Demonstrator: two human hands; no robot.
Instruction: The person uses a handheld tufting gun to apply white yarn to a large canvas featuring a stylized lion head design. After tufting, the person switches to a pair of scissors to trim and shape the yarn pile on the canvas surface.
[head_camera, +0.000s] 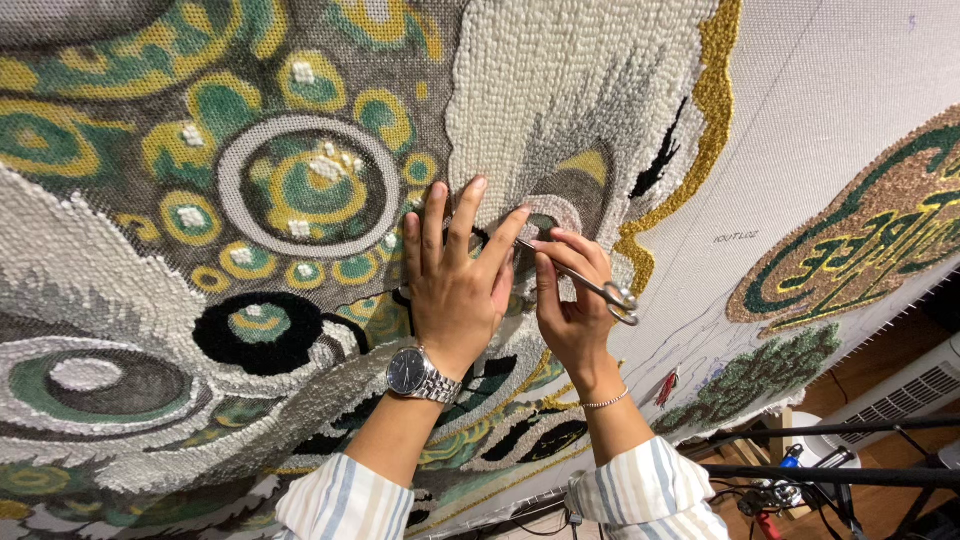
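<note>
A large tufted rug (300, 180) with green, yellow, white and grey swirls hangs stretched upright before me. My left hand (455, 275) lies flat against it, fingers spread, a metal wristwatch (420, 375) on the wrist. My right hand (570, 300) grips small metal scissors (600, 292), their tips at the pile beside my left fingertips, near a grey and white patch. A thin bracelet (605, 402) circles the right wrist. Both sleeves are striped.
To the right the backing cloth (830, 120) is bare white, with a green and gold tufted motif (870, 240) and a green tree shape (760, 375). Black frame bars (830, 430), cables and a white appliance (900, 395) sit at the lower right.
</note>
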